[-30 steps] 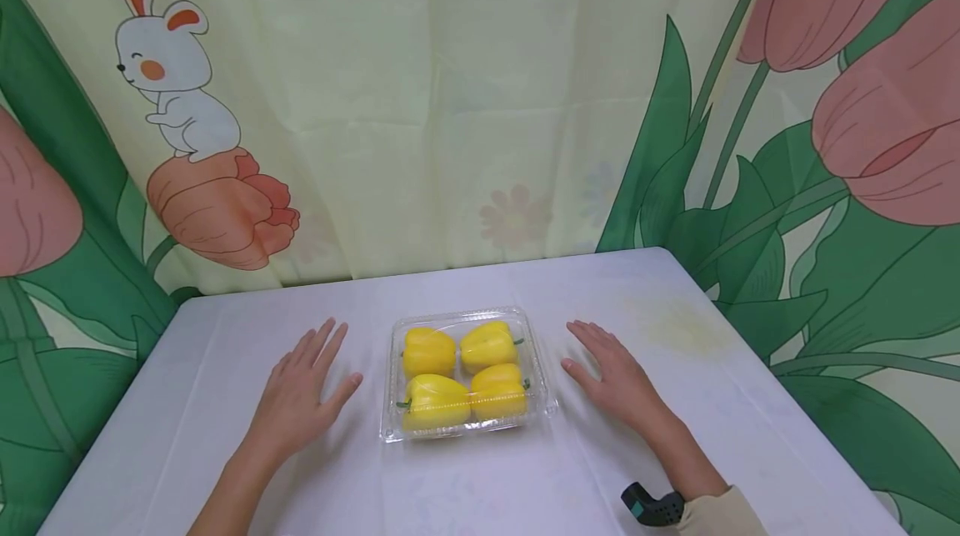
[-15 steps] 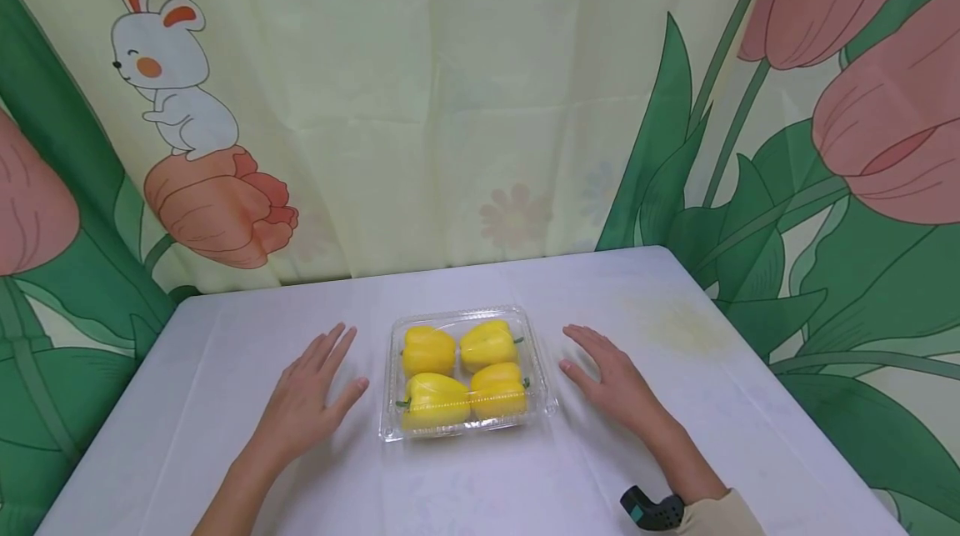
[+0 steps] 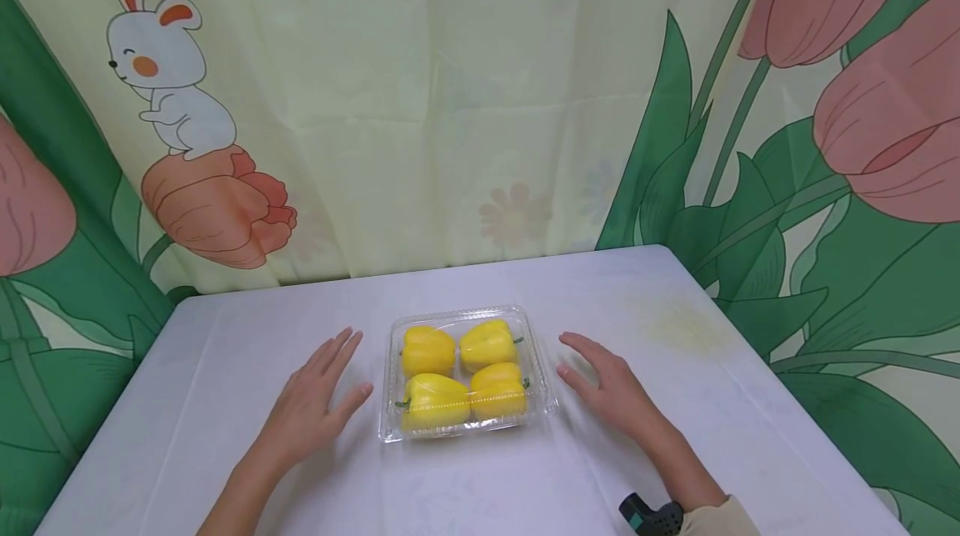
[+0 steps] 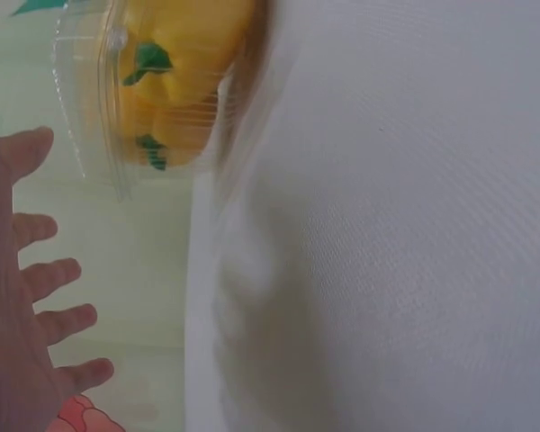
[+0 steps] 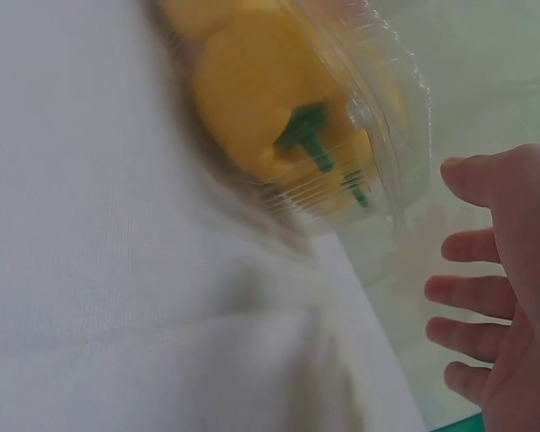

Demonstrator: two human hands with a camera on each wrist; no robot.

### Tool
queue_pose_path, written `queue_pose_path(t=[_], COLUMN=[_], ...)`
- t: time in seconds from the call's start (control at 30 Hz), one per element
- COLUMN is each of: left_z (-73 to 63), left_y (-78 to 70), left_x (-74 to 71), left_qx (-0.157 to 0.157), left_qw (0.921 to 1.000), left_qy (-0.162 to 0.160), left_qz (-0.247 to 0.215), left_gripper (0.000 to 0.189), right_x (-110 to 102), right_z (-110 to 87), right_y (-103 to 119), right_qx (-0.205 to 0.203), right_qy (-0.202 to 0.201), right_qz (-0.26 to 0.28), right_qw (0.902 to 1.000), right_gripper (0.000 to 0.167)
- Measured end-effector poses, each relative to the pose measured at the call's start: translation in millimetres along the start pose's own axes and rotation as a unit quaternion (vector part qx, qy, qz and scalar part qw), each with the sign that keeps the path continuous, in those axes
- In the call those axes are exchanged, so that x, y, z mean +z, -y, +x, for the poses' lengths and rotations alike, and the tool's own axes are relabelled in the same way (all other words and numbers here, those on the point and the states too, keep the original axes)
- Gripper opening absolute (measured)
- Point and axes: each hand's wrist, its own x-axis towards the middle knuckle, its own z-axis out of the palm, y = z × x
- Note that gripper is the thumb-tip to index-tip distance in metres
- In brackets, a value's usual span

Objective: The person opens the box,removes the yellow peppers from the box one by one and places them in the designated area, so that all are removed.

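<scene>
A clear plastic clamshell box (image 3: 461, 431) sits on the table with its lid closed. Inside lie several yellow bell peppers (image 3: 437, 401) with green stems. My left hand (image 3: 311, 403) hovers to the left of the box, fingers extended and thumb apart. To the right, my right hand (image 3: 611, 386) is held in a similar way, palm facing the box. Neither hand touches it. In the left wrist view, the fingers and a pepper (image 4: 175, 72) behind the plastic show a gap between them. A gap also separates my right thumb from the box (image 5: 387, 153) in the right wrist view.
A white cloth covers the table (image 3: 465, 494). Behind it hangs a curtain (image 3: 360, 102) printed with tulips and a rabbit. A dark device (image 3: 652, 515) is strapped on the right wrist, by a beige sleeve (image 3: 720, 519).
My left hand has drifted slightly right and down, nearer the box. My right hand has shifted a little left and down. The box and peppers have stayed put.
</scene>
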Motion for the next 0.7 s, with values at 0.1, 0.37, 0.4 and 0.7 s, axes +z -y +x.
queue_pose_path(t=[0.1, 0.37, 0.4, 0.7], left_z=[-0.6, -1.4, -1.5, -1.9], left_y=[0.0, -1.6, -1.5, -2.7], left_x=[0.5, -0.2, -0.1, 2.4], left_qx=[0.006, 0.010, 0.009, 0.002], left_qw=[0.9999, 0.9981, 0.9977, 0.9915], left_qy=[-0.003, 0.014, 0.016, 0.031], left_qz=[-0.014, -0.059, -0.066, -0.126], left_gripper=[0.072, 0.070, 0.070, 0.067], right_x=[0.7, 0.7, 0.7, 3.3], right_z=[-1.3, -3.4, -3.5, -4.9], right_y=[1.4, 4.1, 4.2, 4.7], right_qx=[0.002, 0.001, 0.001, 0.015], right_qy=[0.002, 0.008, 0.009, 0.016], right_qz=[0.003, 0.018, 0.020, 0.038], right_qw=[1.0000, 0.9998, 0.9998, 0.9991], right_gripper=[0.053, 0.051, 0.051, 0.049])
